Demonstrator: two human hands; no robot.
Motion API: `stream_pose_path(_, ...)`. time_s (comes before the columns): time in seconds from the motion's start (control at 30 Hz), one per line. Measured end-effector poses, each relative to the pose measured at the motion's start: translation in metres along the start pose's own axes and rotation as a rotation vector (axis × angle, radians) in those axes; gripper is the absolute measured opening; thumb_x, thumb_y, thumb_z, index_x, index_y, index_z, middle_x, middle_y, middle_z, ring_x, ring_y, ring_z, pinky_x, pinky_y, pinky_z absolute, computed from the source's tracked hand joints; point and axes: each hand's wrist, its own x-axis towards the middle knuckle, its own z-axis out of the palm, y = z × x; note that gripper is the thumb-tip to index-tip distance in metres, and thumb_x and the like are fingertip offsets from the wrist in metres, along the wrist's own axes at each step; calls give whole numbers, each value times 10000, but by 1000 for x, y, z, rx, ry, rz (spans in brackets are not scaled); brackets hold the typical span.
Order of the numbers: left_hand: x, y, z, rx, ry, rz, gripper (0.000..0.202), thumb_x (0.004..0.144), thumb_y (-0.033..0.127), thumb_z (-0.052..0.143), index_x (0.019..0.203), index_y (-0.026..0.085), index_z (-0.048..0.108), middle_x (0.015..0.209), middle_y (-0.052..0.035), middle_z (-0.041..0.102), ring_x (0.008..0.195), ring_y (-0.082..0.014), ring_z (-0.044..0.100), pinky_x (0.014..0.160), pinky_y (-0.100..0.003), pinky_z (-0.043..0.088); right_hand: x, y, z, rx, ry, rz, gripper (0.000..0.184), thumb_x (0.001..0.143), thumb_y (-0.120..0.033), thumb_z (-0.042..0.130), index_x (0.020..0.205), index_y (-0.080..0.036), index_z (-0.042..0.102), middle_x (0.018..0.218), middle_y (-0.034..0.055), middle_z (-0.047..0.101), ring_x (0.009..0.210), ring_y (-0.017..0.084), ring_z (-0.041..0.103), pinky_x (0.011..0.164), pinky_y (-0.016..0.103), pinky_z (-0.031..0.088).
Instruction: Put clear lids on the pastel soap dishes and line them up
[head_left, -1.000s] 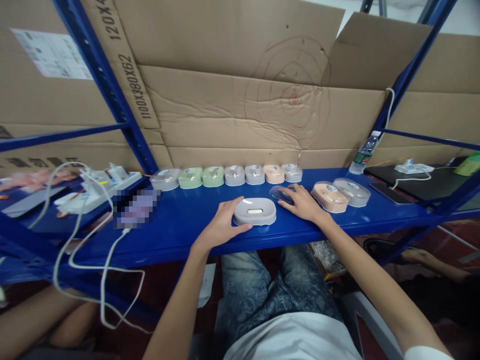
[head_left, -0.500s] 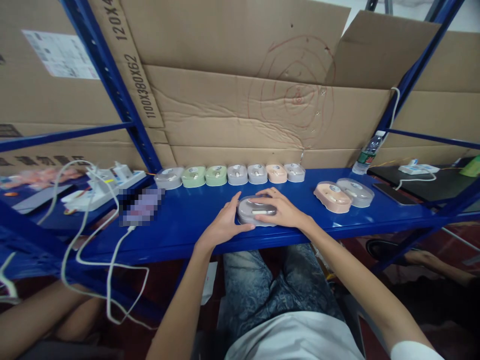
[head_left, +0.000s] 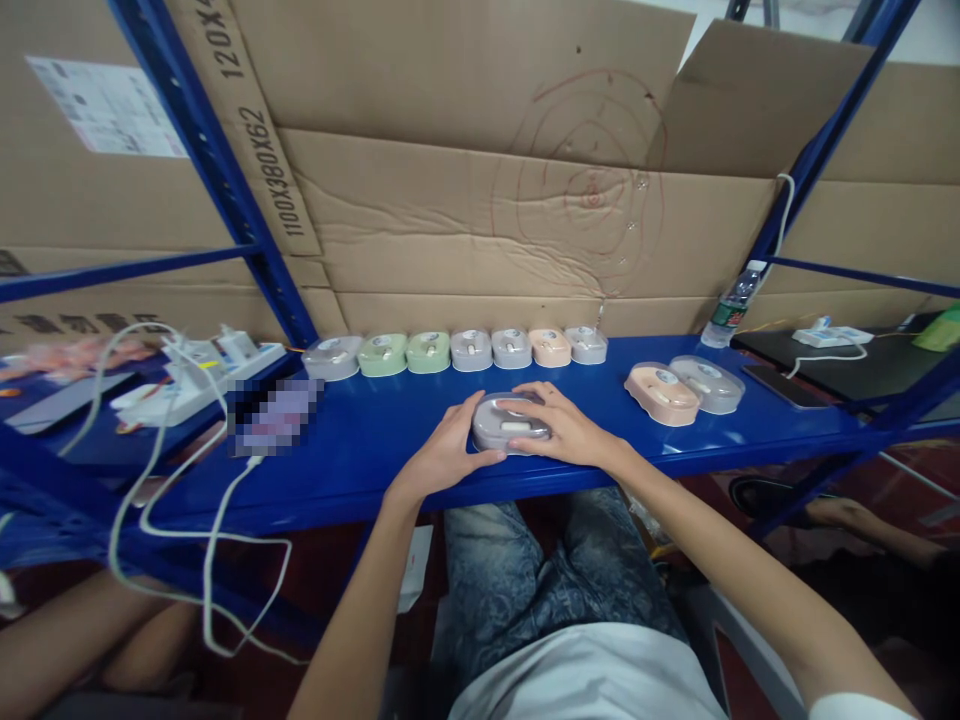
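A grey oval plastic case (head_left: 496,432) with a clear, shiny cover sits near the front edge of the blue shelf (head_left: 390,440). My left hand (head_left: 444,452) is curved round its left side, thumb along the front. From the right, my right hand (head_left: 568,430) grips it, with fingers over the top and the thumb low at the front. Part of the case is hidden behind the fingers. To the right lie a peach case (head_left: 663,396) and another grey case (head_left: 711,386) of similar shape, touching or overlapping.
Along the cardboard backing (head_left: 420,230) stands a row of similar cases in grey, green (head_left: 383,355) and peach. At left are a blurred-out phone (head_left: 277,415), white cables (head_left: 210,590) and power strips (head_left: 195,385). A water bottle (head_left: 731,310) and dark phone (head_left: 784,386) are at right.
The view has shifted slightly. Both hands stay on the grey case, with hardly any movement of the fingers.
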Motion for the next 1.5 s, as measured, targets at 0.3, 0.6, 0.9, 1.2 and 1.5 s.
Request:
stream_pose_path(0.3, 1, 1, -2, -5, 1, 5, 1012, 866, 536, 756, 1657, 219, 212, 1657, -172, 398, 1535, -358, 363, 1233, -527, 308, -17, -8, -4, -361, 54, 230, 698, 943, -630, 641, 1510, -233, 553, 1358, 212, 580, 1254, 399, 568, 1111, 603, 441)
stream_pose_path(0.6, -1, 5, -6, 30, -13, -50, 888, 875, 614, 723, 1610, 264, 367, 1638, -121, 436, 1512, -355, 394, 1226, -514, 346, -68, 23, -43, -871, 91, 554, 704, 933, -609, 584, 1422, -102, 584, 1398, 250, 602, 1356, 471, 427, 1198, 689, 144)
stream_pose_path(0.9, -1, 5, -7, 72, -6, -29, 824, 875, 618, 721, 1569, 273, 440, 1614, -91, 475, 1505, -343, 407, 1238, -505, 348, -73, 38, -41, -961, 153, 656, 649, 915, -587, 572, 1343, -102, 617, 1329, 239, 642, 1274, 451, 469, 1171, 659, 151)
stream_pose_path(1.2, 0, 0, -6, 93, -2, -6, 774, 885, 601, 717, 1543, 271, 478, 1591, -93, 504, 1506, -339, 406, 1241, -515, 341, -78, 56, -51, -969, 146, 832, 705, 913, -571, 566, 1417, -80, 540, 1350, 265, 614, 1261, 463, 488, 1085, 617, 275)
stream_pose_path(1.5, -1, 1, -7, 100, -8, -6, 767, 889, 606, 708, 1542, 271, 483, 1587, -89, 508, 1509, -335, 404, 1243, -510, 341, -80, 74, -58, -957, 156, 886, 665, 911, -572, 559, 1388, -109, 555, 1369, 244, 619, 1261, 465, 482, 1077, 614, 270)
